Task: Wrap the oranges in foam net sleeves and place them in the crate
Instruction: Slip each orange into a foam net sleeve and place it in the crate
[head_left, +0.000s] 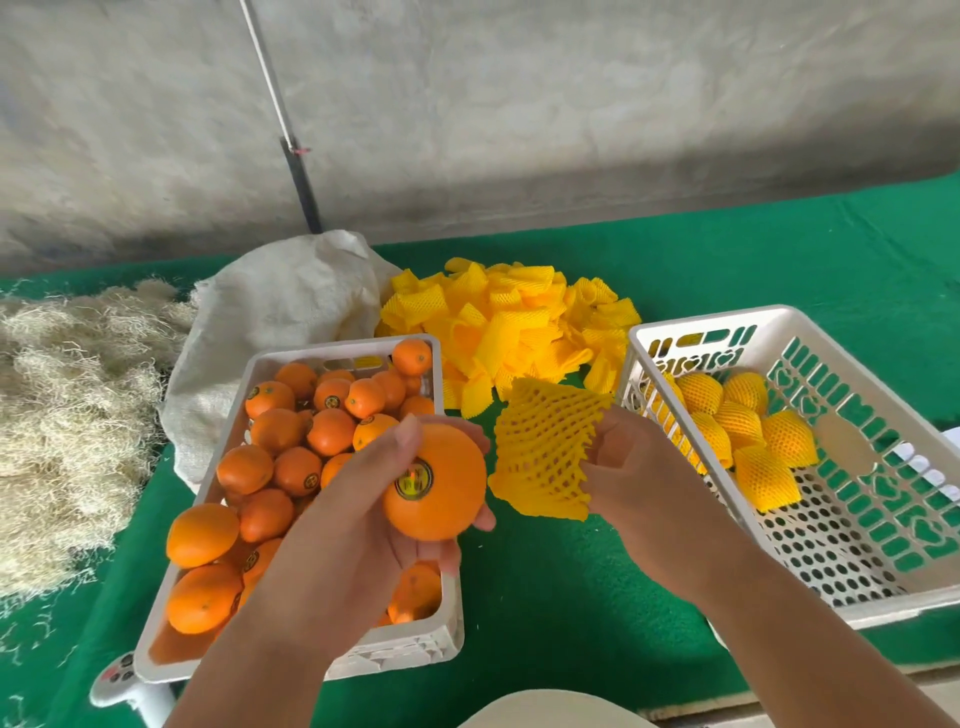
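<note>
Green cloth-covered table (727, 249) carries everything. Pale tangle of straw-like packing fibre (67, 405) at far left, off-white woven sack (291, 301) beside it. White perforated plastic crate (878, 525) on the right holds a handful of already sleeved oranges (748, 431) in its far-left corner, most of the floor bare. White plastic tray of bare oranges (291, 447) sits left of centre, mostly full. Loose pile of yellow foam net sleeves (509, 322) lies behind, between tray and crate.

Left hand (358, 519) cups one round bare orange with a dark sticker (436, 483) over the tray's right edge, fingers curled around it. Right hand (634, 467) pinches a single yellow foam net sleeve (545, 452), stretched wide, mouth facing the fruit, just beside it, not yet over it.

Step in hand: sleeving, about to start. Next move likely calls for pushing the orange into the open mouth while keeping the net spread, then setting it down in the crate next to the wrapped ones. Early in the task.
</note>
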